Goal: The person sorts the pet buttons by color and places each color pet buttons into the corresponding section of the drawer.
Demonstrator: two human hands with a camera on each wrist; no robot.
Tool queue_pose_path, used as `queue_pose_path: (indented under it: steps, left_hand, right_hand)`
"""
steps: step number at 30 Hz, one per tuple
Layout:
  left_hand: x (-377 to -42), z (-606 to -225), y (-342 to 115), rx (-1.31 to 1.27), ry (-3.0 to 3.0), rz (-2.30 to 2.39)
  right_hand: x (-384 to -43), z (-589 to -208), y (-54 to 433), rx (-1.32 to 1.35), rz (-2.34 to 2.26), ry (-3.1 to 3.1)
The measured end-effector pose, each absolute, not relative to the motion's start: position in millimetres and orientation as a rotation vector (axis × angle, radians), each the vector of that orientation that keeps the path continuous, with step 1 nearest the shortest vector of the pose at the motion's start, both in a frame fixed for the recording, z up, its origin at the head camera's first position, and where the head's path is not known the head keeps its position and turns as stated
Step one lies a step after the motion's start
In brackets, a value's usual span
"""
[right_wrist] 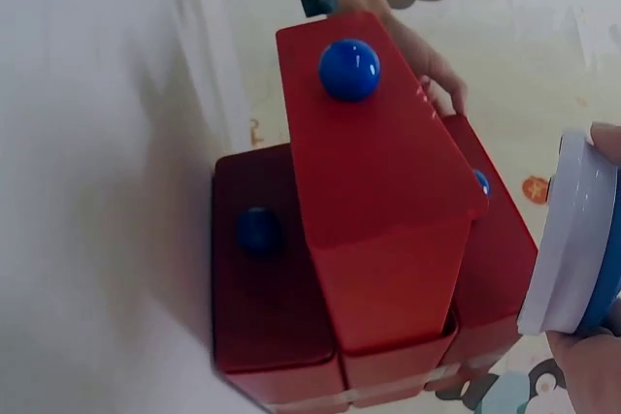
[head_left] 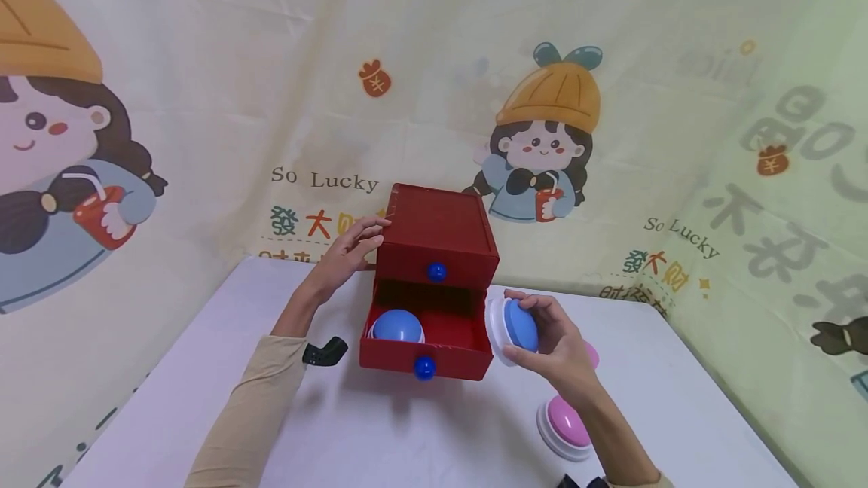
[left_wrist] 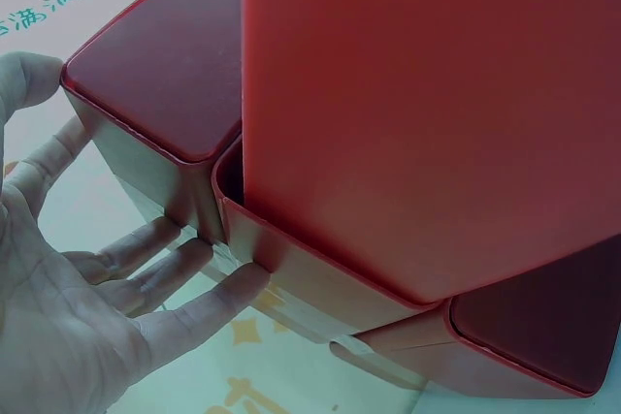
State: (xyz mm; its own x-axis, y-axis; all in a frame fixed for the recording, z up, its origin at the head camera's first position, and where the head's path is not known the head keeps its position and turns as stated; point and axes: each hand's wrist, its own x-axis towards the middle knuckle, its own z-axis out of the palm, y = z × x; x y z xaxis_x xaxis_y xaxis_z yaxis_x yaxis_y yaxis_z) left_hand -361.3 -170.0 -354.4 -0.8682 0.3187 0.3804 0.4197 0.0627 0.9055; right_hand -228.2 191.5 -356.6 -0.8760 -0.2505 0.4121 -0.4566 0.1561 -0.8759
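A red drawer box (head_left: 441,217) with round blue knobs stands on the white table, its middle drawer (head_left: 461,367) pulled out. Inside that drawer, at the left, lies a blue push button (head_left: 398,326) on a white base. My left hand (head_left: 339,262) touches the box's left side, fingers spread and thumb at the upper edge; the left wrist view shows the fingertips along the side (left_wrist: 310,288). Just right of the drawer, my right hand (head_left: 559,345) grips a second blue push button (head_left: 522,324) by its white base, tilted on edge with the blue dome toward the palm.
A pink push button (head_left: 568,422) with a white base lies on the table near my right forearm. Another pink one (head_left: 592,355) is mostly hidden behind that wrist. A printed cloth (head_left: 434,36) hangs behind and beside the table.
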Motion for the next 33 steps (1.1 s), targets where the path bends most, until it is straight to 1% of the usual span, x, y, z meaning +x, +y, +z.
queue_pose_path:
  steps: [16, 33]
  left_hand:
    - [-362.2, -356.3, -170.3, -0.791, -2.225, -1.959]
    - [-360.7, -355.3, -170.6, -0.771, -2.227, -1.965]
  right_hand:
    - [-242.0, -359.5, 155.1, 0.759, 1.473, -2.236]
    - [-259.5, -367.4, 136.9, 0.888, 1.388, -2.301]
